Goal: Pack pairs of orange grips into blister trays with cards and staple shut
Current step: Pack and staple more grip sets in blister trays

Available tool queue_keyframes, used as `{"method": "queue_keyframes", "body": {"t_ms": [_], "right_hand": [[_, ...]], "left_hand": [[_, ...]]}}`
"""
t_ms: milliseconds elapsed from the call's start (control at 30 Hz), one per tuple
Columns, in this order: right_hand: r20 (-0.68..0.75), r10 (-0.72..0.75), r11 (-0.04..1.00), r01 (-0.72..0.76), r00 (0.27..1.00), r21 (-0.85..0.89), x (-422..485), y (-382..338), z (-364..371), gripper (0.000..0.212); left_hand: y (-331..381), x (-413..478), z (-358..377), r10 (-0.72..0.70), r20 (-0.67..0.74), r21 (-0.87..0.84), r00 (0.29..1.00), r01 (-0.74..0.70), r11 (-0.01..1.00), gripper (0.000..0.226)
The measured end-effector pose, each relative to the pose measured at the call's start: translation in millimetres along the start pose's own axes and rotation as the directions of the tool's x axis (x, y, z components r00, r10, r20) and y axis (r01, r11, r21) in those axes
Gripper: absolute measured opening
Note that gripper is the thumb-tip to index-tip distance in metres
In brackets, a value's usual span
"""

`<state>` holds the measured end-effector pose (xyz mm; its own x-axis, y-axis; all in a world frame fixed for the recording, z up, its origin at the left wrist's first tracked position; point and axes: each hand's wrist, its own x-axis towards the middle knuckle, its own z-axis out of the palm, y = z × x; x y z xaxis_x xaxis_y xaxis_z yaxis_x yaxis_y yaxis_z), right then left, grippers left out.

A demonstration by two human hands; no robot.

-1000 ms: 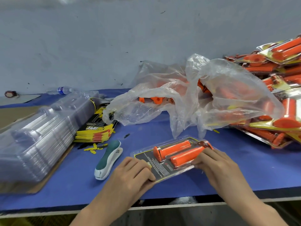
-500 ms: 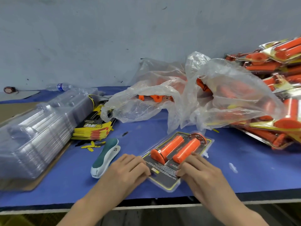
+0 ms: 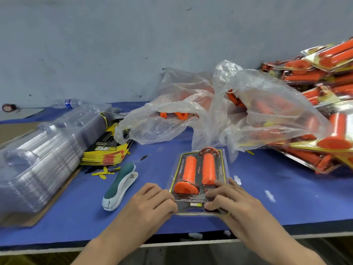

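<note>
While the blister tray (image 3: 223,169) lies flat on the blue table (image 3: 286,197), your left hand (image 3: 150,203) curls its fingers onto the tray's near left edge and grips it. Your right hand (image 3: 235,201) lays bent fingers over the near right corner; its thumb is hidden, so I cannot tell whether it pinches. Just beyond your fingertips the two orange grips (image 3: 188,173) lie side by side on the card (image 3: 193,199). Just left of your left hand rests the stapler (image 3: 120,186).
</note>
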<state>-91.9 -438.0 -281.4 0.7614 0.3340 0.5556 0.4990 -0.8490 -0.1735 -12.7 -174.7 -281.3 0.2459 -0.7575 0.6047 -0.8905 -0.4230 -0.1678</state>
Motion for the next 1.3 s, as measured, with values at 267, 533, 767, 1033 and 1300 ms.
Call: {"method": "queue_keyframes", "body": {"t_ms": [267,533,767,1033,1300], "right_hand": [[-0.034,0.081,0.976,-0.086,0.996,-0.198,2.4,-24.9,18.2,0.041],[0.012,-0.007,0.978,0.01,1.0,-0.209,-2.3,-3.5,5.4,0.043],[-0.063,0.025,0.993,-0.032,0.998,-0.114,-0.8,-12.2,10.9,0.019],[0.016,0.135,0.955,-0.126,0.991,-0.267,-9.5,11.5,-5.9,0.053],[-0.1,0.117,0.959,-0.138,0.988,-0.248,1.5,-9.0,6.7,0.015]], "left_hand": [[34.4,19.0,8.0,0.081,-0.025,-0.009,0.996,-0.082,0.997,0.011],[15.3,30.7,9.3,0.038,0.094,-0.043,0.995,-0.034,0.998,0.01],[17.5,31.2,20.6,0.019,0.04,-0.117,0.999,-0.014,0.993,0.023],[8.2,31.8,21.6,-0.024,0.04,0.057,0.999,0.022,0.998,0.014],[30.1,32.0,22.6,-0.018,0.004,0.061,1.0,0.018,0.998,0.012]]}}
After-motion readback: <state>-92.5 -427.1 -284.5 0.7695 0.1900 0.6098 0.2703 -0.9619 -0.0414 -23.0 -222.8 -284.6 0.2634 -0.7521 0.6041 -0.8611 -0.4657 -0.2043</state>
